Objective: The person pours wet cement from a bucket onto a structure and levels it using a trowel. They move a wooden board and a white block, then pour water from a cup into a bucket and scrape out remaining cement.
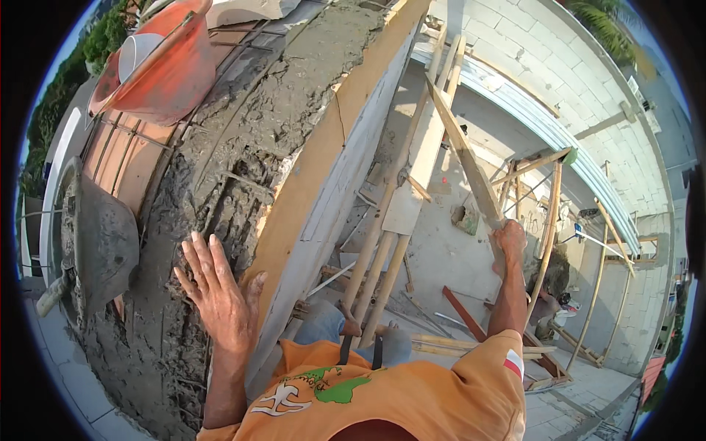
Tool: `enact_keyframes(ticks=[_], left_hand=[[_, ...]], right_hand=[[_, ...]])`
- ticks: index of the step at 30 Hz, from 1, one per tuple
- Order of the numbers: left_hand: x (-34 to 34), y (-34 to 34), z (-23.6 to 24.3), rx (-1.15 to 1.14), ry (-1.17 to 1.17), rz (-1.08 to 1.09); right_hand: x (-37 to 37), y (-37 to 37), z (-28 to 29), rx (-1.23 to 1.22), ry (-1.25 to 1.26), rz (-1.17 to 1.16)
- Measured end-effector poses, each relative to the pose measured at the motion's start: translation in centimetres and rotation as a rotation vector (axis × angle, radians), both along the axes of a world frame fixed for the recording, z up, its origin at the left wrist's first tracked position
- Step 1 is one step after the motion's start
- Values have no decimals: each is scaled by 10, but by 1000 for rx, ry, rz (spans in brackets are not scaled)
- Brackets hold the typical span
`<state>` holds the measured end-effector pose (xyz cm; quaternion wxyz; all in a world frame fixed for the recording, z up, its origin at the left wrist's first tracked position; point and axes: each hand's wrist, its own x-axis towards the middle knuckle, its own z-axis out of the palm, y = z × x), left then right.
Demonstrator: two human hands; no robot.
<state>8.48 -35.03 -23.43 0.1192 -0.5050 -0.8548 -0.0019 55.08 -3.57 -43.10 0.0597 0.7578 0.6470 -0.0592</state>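
My left hand [219, 294] has its fingers spread above the rough wet concrete [176, 242], near the edge of the plywood formwork board [323, 147]. Whether it touches the concrete is unclear. My right hand [507, 242] grips a long grey-brown wooden strip [467, 158], which slants up and away toward bamboo poles. Thin steel bars [129, 136] run along the concrete. At upper left an orange plastic bucket [165, 81] holds a white container [138, 53]. A grey, mortar-coated bucket [103, 253] lies at the left.
Bamboo poles and a pale plank [412, 198] span below me. Timber props [551, 235] stand at right, near pale metal lengths [537, 125] and block walls [515, 51]. The floor below [448, 250] has scattered timber. Someone else, partly hidden, is low at right [548, 305].
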Motion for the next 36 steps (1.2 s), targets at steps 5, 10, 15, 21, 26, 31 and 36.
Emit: enact_keyframes(ticks=[5,10,15,21,26,31,36], left_hand=[[-11,-6,3,-22,-147,2],[-11,-12,11,2,-165,2],[-10,3,6,-36,-188,16],[-8,8,14,-30,-120,68],[-12,13,5,29,-147,76],[-9,4,14,4,-114,98],[-17,4,7,-17,-193,86]], right_hand=[[-24,20,44,7,-30,27],[-34,49,70,-55,-50,28],[-16,70,77,-90,-39,67],[-17,87,100,-141,71,-7],[-13,113,132,-217,108,-44],[-14,139,155,-166,117,3],[3,144,142,-78,38,57]])
